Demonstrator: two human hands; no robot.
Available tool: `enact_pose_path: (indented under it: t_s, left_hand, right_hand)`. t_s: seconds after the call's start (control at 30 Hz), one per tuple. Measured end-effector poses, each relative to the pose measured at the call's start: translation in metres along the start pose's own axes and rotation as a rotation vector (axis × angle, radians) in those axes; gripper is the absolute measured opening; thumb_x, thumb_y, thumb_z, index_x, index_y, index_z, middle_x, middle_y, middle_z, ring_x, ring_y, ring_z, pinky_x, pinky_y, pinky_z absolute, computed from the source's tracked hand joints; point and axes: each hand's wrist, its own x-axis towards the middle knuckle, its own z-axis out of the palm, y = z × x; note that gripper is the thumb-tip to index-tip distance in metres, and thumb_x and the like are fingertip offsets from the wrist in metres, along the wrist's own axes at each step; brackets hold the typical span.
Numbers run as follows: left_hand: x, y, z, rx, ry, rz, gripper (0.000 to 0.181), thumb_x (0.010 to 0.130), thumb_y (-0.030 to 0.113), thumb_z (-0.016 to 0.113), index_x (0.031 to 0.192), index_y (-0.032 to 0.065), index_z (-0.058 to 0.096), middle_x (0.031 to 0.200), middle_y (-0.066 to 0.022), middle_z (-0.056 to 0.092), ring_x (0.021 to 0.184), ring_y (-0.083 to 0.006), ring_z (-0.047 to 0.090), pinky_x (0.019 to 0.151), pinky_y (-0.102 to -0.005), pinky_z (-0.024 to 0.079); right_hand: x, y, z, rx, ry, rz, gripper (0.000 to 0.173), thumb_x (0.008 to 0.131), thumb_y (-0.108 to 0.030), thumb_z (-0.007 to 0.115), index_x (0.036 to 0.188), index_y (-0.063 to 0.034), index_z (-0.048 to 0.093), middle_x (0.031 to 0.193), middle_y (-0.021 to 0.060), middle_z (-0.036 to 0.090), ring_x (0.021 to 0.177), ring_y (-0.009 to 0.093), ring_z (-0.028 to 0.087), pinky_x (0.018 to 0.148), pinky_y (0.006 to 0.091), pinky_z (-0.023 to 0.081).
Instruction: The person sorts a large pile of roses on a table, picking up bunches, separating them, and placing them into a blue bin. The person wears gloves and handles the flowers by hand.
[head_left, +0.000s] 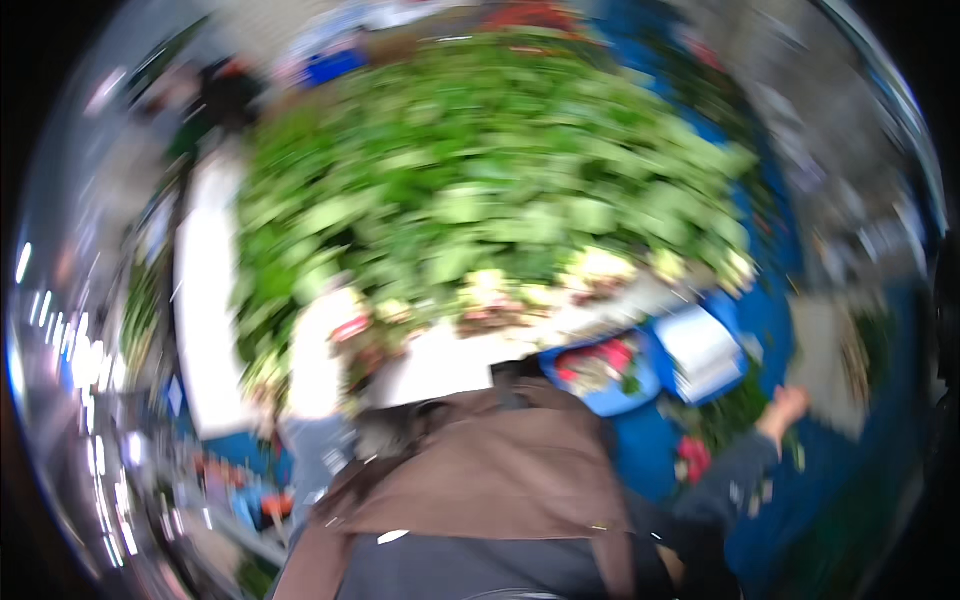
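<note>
Everything is smeared by motion blur. A broad heap of leafy green cut stems (450, 165) covers the table before me, with pale cream, pink-tinged clumps (600, 270), perhaps flower heads, along its near edge. My left hand (330, 319) reaches to the near left corner of the heap, washed out by glare. A small red patch (351, 328) shows beside its fingers; whether it is held is unclear. My right hand (786, 409) is stretched out to the right, beside a grey-beige board or box (821, 352). Its fingers are too blurred to read. A brown apron (487, 465) covers my front.
A blue basin (604, 401) with red petals or blooms and other scraps stands right of my waist. Next to it is a blue container (701, 352) with a white top. Red flowers (694, 457) and greenery lie below. A white panel (210, 300) borders the heap at left.
</note>
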Motion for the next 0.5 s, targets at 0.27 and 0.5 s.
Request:
enact_pose_path:
  t_s: [0.27,0.5]
  left_hand:
    - [-0.018,0.034,0.039,-1.422,0.234,-0.471,0.029,0.090,0.023,0.058,0.112,0.0038,0.060,0.092,-0.0053,0.063,0.076,-0.0139,0.061,0.062,-0.0275,0.051]
    - [-0.025,0.026,0.027,-1.517,0.348,-0.624,0.029,0.091,0.025,0.054,0.113,0.0066,0.061,0.097,-0.0055,0.065,0.078,-0.0149,0.060,0.064,-0.0266,0.048]
  right_hand:
    - [-0.486,-0.073,0.232,-0.005,-1.669,-0.234,0.036,0.093,-0.022,0.051,0.121,0.0019,0.052,0.113,0.0153,0.060,0.099,0.022,0.061,0.079,0.0304,0.052]
    - [-0.658,-0.003,0.278,-0.307,-2.080,0.673,0.037,0.095,-0.029,0.050,0.123,-0.0046,0.053,0.115,0.0049,0.059,0.098,0.014,0.057,0.081,0.0271,0.048]
